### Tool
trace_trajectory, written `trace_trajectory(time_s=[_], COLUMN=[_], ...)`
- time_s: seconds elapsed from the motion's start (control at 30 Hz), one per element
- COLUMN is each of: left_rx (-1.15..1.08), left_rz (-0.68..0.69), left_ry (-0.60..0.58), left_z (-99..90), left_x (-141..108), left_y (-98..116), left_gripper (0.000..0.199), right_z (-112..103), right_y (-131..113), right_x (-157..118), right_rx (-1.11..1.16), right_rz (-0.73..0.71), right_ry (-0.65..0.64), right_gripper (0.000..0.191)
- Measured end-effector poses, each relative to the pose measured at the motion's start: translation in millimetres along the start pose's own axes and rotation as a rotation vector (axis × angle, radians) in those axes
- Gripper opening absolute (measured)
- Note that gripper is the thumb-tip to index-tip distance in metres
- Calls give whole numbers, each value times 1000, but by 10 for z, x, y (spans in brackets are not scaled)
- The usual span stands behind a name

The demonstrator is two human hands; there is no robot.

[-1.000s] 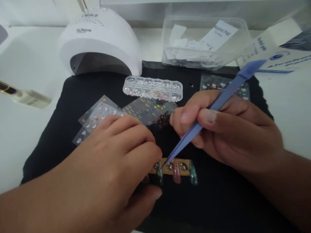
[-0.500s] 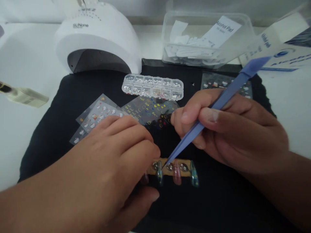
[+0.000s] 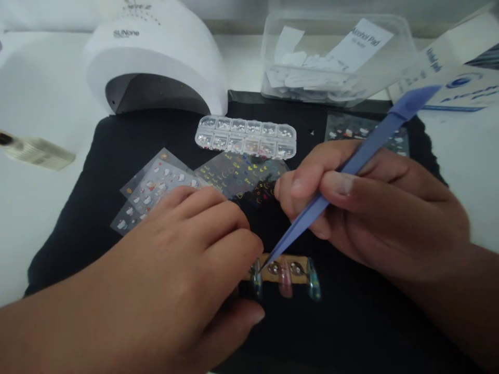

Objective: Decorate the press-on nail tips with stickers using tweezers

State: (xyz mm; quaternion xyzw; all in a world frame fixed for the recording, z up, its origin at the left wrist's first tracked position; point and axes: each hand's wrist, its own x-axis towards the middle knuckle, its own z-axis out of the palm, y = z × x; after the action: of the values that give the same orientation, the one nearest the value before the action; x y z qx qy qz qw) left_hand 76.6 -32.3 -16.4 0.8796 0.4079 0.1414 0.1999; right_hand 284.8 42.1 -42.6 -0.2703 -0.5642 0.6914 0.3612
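Blue-purple tweezers slant down from my right hand, which is closed around them. Their fine tip meets a clear, greenish false nail on a tan strip with round metal pieces; anything pinched at the tip is too small to tell. A pink false nail and a blue-green false nail stand farther right on the strip. My left hand curls about the strip's left end, index finger above and thumb below; that end and the other fingertips are hidden behind it.
A black cloth bears sticker sheets and a divided rhinestone case. Behind stand a white nail lamp and a clear bin of alcohol pads, with a carton at right. A small bottle lies left.
My left hand has shifted slightly right and covers more of the strip's left end. The tweezers stay at the same greenish nail. The whole view has shifted a little.
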Motion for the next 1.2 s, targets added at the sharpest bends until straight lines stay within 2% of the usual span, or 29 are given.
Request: trace_trajectory(time_s=[0.43, 0.77, 0.93, 1.2], left_rx=[-6, 11, -43, -74], left_rz=[4, 56, 115, 112], left_ry=[5, 88, 101, 116], left_z=[-3, -76, -91, -39], left_x=[12, -50, -42, -32], left_y=[-10, -21, -28, -10], left_gripper=[13, 16, 10, 26], right_z=[-14, -33, -5, -28], right_y=[15, 27, 13, 10], right_x=[-19, -12, -35, -14], right_rx=[76, 62, 84, 70], right_rz=[-24, -28, -16, -28], right_ry=[-36, -25, -38, -37], right_gripper=[16, 17, 15, 17])
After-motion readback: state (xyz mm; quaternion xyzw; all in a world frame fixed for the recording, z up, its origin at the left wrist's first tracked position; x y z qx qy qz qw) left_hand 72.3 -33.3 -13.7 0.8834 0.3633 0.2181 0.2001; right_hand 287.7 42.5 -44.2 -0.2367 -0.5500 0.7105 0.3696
